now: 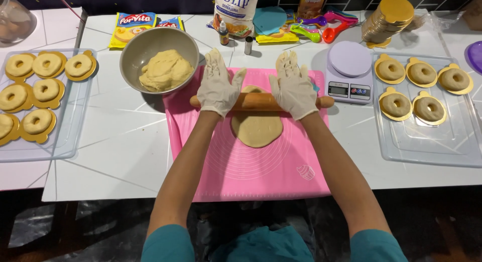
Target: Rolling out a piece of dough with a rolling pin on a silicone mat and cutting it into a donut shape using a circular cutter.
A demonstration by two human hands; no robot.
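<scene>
A: Why is the pink mat (251, 166) laid square on the white table (125, 156)?
B: It bears the flattened dough (257, 130). Left hand (217, 86) and right hand (293, 88), gloved, lie flat on the wooden rolling pin (261, 102), fingers spread, gripping nothing
A: And the packets?
B: White flour bag (235, 11) stands behind, yellow flat packet (131, 27) beside the steel bowl (150, 43)
</scene>
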